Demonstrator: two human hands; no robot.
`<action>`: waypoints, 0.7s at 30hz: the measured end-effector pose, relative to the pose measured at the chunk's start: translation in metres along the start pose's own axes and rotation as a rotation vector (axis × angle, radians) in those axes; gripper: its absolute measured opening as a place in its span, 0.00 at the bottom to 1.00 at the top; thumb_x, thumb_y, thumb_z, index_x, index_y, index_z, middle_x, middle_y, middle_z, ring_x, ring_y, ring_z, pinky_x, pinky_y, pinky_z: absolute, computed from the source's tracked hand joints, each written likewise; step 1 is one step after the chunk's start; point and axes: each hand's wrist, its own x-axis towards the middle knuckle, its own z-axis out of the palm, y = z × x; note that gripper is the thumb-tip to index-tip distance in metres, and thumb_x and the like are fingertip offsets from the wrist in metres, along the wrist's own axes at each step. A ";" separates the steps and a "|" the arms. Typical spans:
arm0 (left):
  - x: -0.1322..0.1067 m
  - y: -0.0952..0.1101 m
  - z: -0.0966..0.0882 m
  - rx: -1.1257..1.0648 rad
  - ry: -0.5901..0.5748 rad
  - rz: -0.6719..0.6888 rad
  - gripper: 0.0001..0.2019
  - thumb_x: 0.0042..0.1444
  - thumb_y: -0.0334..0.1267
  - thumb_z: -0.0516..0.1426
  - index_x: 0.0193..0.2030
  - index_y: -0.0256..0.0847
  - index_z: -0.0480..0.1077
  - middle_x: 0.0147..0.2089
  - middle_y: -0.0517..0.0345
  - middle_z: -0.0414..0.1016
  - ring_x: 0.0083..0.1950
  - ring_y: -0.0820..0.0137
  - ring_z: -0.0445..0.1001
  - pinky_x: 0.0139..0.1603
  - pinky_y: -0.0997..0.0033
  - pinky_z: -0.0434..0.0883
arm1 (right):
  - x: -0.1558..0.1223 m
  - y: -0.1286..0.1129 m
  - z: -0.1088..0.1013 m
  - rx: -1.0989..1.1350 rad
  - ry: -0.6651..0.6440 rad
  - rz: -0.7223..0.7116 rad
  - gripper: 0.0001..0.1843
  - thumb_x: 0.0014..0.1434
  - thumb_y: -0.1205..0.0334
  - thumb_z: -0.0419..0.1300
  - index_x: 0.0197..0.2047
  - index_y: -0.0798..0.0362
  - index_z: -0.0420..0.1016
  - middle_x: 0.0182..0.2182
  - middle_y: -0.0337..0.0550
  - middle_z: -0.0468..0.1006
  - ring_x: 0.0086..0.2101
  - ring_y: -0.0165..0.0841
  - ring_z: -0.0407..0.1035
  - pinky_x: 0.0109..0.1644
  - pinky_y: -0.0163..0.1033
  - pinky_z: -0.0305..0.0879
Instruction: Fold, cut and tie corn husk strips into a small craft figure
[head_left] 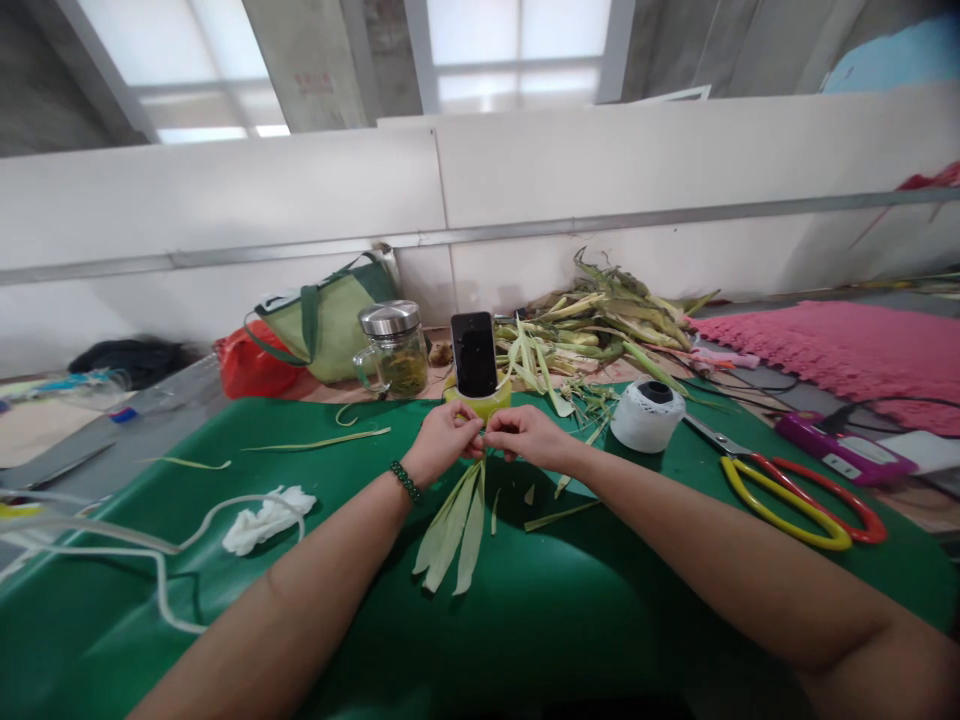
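Both my hands meet over the green table cover (247,610). My left hand (444,438), with a green bead bracelet at the wrist, and my right hand (525,436) pinch the top end of a bundle of pale green leaf strips (454,520). The strips fan out toward me and rest on the cover. Just behind my hands a black phone (474,352) stands upright in a yellow holder (480,402).
A white thread spool (646,414) and yellow and red scissors (795,492) lie to the right. A heap of corn husks (600,320) sits behind. A glass jar mug (393,350), a green bag (322,320), crumpled white tissue (264,518) and a pink mat (840,345) are around.
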 end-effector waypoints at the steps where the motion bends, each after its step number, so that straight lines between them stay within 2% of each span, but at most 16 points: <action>1: 0.000 0.000 0.000 -0.018 -0.013 -0.044 0.10 0.49 0.34 0.59 0.29 0.40 0.59 0.16 0.65 0.68 0.17 0.73 0.69 0.22 0.74 0.68 | 0.000 0.000 0.000 -0.018 0.006 -0.007 0.09 0.48 0.60 0.59 0.22 0.56 0.67 0.18 0.33 0.66 0.18 0.23 0.61 0.23 0.30 0.57; 4: 0.001 0.000 0.000 -0.029 -0.025 -0.109 0.10 0.50 0.33 0.57 0.34 0.41 0.57 0.20 0.64 0.70 0.19 0.74 0.70 0.21 0.77 0.66 | 0.000 -0.001 -0.001 -0.027 0.005 -0.001 0.07 0.48 0.62 0.57 0.22 0.55 0.66 0.17 0.32 0.65 0.18 0.23 0.60 0.22 0.30 0.56; 6: 0.002 0.001 -0.004 0.004 0.062 -0.047 0.10 0.49 0.30 0.56 0.36 0.41 0.59 0.26 0.63 0.70 0.23 0.75 0.70 0.22 0.78 0.65 | 0.001 0.000 -0.002 0.004 0.005 0.029 0.07 0.48 0.63 0.56 0.22 0.55 0.65 0.17 0.31 0.64 0.17 0.23 0.60 0.22 0.30 0.57; 9: 0.002 0.005 -0.011 0.178 0.321 0.240 0.11 0.44 0.25 0.55 0.35 0.40 0.65 0.33 0.61 0.69 0.28 0.76 0.68 0.29 0.77 0.66 | 0.003 0.001 -0.005 0.049 0.015 0.087 0.07 0.47 0.62 0.57 0.21 0.55 0.64 0.16 0.31 0.63 0.16 0.23 0.59 0.23 0.31 0.57; 11: 0.000 0.006 -0.015 0.330 0.382 0.415 0.08 0.42 0.24 0.55 0.31 0.39 0.68 0.31 0.60 0.70 0.30 0.74 0.67 0.34 0.75 0.66 | 0.004 0.002 -0.006 0.064 0.018 0.109 0.08 0.46 0.61 0.58 0.21 0.55 0.64 0.15 0.31 0.62 0.16 0.23 0.59 0.22 0.31 0.57; 14: -0.005 0.007 -0.014 0.444 0.257 0.479 0.07 0.41 0.28 0.57 0.29 0.41 0.72 0.29 0.59 0.73 0.32 0.70 0.69 0.36 0.72 0.66 | 0.004 0.003 -0.007 0.066 0.005 0.104 0.08 0.47 0.61 0.58 0.22 0.55 0.65 0.15 0.31 0.62 0.16 0.23 0.59 0.22 0.31 0.55; 17: -0.008 0.004 -0.007 0.434 0.083 0.429 0.10 0.40 0.28 0.59 0.32 0.40 0.74 0.31 0.57 0.77 0.34 0.68 0.73 0.38 0.71 0.68 | 0.003 0.002 -0.008 0.048 -0.007 0.075 0.10 0.47 0.58 0.59 0.23 0.55 0.66 0.16 0.31 0.62 0.16 0.23 0.59 0.22 0.31 0.54; 21: -0.004 -0.001 -0.001 0.341 -0.012 0.349 0.09 0.41 0.24 0.57 0.30 0.38 0.73 0.28 0.56 0.77 0.31 0.68 0.74 0.34 0.71 0.69 | 0.004 0.002 -0.010 0.039 -0.024 0.064 0.12 0.47 0.56 0.60 0.23 0.56 0.66 0.16 0.31 0.62 0.17 0.22 0.58 0.22 0.31 0.55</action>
